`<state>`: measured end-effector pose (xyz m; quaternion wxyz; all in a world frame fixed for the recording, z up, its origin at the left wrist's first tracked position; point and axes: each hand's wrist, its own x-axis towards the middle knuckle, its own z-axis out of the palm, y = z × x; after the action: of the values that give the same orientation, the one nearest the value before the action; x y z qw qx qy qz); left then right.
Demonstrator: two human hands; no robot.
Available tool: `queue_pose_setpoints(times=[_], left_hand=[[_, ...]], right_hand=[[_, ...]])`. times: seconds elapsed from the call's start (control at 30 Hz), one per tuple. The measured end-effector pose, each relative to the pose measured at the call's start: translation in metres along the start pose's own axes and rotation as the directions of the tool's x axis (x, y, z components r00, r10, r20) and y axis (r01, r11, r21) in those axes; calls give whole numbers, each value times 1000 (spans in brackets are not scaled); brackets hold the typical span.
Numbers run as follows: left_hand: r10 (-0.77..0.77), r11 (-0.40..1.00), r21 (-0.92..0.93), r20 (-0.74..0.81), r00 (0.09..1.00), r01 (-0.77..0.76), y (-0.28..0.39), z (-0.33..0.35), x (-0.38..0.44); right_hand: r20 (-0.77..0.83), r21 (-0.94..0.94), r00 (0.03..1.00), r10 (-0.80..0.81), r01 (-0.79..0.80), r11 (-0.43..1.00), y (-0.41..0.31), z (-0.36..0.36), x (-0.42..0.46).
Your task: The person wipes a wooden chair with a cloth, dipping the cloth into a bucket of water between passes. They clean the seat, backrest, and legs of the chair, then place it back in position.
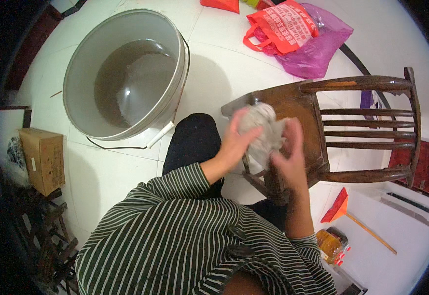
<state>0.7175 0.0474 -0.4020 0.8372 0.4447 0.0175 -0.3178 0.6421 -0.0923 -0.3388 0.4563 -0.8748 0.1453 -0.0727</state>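
Both of my hands are on a crumpled pale grey cloth, above the seat of a dark wooden chair. My left hand grips the cloth's left side, its thumb across the front. At the right side, my right hand is blurred, with the thumb and fingers spread around the cloth's edge; how firmly it holds is not plain. The chair's spindle back points to the right. A large whitish bucket with murky water in it stands on the floor to the upper left.
A red bag and a purple plastic bag lie beyond the chair. At the left is a cardboard box. A red broom and bottles of yellow liquid are at the lower right. The bucket's handle hangs towards my knee.
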Motion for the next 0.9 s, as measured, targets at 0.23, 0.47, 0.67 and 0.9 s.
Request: queue_pose_setpoints(times=[0.23, 0.47, 0.67, 0.9], left_hand=[[348, 903, 405, -491, 799, -145, -35, 5, 95], [250, 964, 156, -801, 545, -214, -215, -146, 193], [213, 875, 455, -670, 712, 166, -215, -153, 211], [-389, 739, -672, -488, 781, -51, -112, -35, 117]], right_hand=[[-212, -771, 961, -177, -53, 635, 122, 19, 40], [-208, -751, 973, -103, -92, 654, 110, 34, 45], [-220, -746, 966, -138, -76, 662, 118, 25, 40], [-260, -742, 959, -113, -123, 659, 115, 23, 44]])
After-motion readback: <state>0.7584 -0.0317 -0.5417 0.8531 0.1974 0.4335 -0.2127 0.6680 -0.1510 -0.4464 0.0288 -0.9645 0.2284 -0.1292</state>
